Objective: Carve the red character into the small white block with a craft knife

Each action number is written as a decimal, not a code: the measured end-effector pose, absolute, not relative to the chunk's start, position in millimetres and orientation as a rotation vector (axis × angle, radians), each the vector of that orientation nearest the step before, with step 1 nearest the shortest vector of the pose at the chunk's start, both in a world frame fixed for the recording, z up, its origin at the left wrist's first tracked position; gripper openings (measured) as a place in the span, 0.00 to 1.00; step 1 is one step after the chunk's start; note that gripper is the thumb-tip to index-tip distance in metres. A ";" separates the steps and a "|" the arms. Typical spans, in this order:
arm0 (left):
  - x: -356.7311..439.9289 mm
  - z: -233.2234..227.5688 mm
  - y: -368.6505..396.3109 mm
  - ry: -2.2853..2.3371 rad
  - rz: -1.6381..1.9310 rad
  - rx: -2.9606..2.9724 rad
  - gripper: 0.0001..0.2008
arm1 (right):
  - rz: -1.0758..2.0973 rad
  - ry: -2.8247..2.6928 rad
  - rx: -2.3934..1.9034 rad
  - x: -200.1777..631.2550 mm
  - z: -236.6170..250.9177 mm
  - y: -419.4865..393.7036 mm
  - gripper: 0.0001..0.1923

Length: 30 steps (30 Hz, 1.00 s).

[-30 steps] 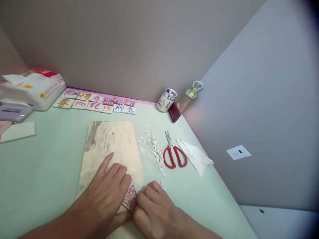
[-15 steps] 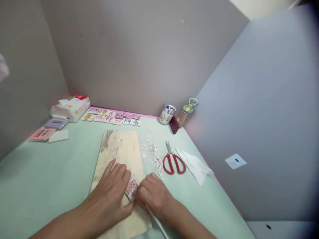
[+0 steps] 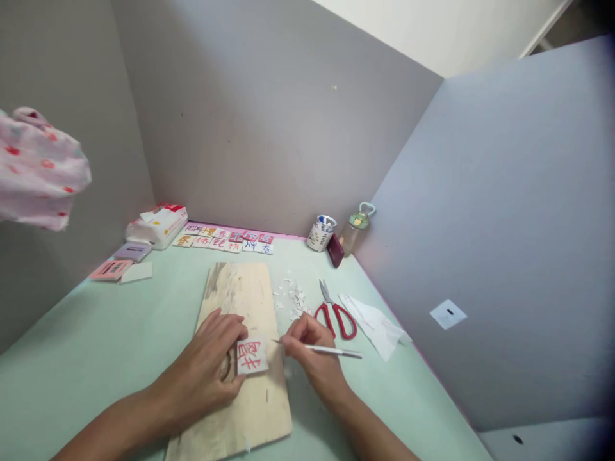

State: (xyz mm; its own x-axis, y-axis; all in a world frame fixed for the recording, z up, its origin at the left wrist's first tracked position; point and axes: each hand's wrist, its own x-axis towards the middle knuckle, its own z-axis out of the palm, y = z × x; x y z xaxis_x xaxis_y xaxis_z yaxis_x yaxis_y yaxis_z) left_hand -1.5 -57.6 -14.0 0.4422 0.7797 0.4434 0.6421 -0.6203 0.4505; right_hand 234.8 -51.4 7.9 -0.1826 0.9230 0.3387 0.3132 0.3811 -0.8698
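The left hand point(image 3: 211, 368) presses flat on the small white tile point(image 3: 252, 356) on the board point(image 3: 240, 301), fingers spread. At three o'clock, the right hand point(image 3: 307, 352) pinches a thin knife point(image 3: 331, 350). A slip could nick the left fingertips.

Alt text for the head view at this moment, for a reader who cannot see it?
On a wooden board, the left hand steadies a small white tile bearing a red character, while the right hand holds a thin craft knife beside it. Red scissors and white shavings lie on the green table.
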 end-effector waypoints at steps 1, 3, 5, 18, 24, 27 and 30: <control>-2.6 -15.2 -57.9 1.238 0.949 2.474 0.17 | 0.884 -1.631 -1.131 237.2 10.8 -50.3 0.16; -3.7 -17.0 -58.5 1.219 0.975 2.475 0.19 | 1.007 -1.517 -1.186 241.1 14.1 -47.6 0.18; -3.5 -17.1 -58.7 1.189 0.996 2.487 0.21 | 1.116 -1.442 -1.230 242.4 14.2 -45.5 0.23; -1.9 -13.0 -59.0 1.162 1.105 2.535 0.23 | 1.376 -1.237 -1.203 237.5 15.5 -49.9 0.25; -3.3 -12.9 -58.5 1.166 1.094 2.537 0.23 | 1.447 -1.252 -1.124 235.3 25.5 -52.7 0.20; -3.5 -12.9 -59.2 1.164 1.081 2.537 0.23 | 1.480 -1.255 -1.117 235.6 24.6 -51.9 0.21; -2.6 -12.8 -59.8 1.167 1.088 2.533 0.23 | 1.480 -1.262 -1.121 234.9 21.9 -51.2 0.23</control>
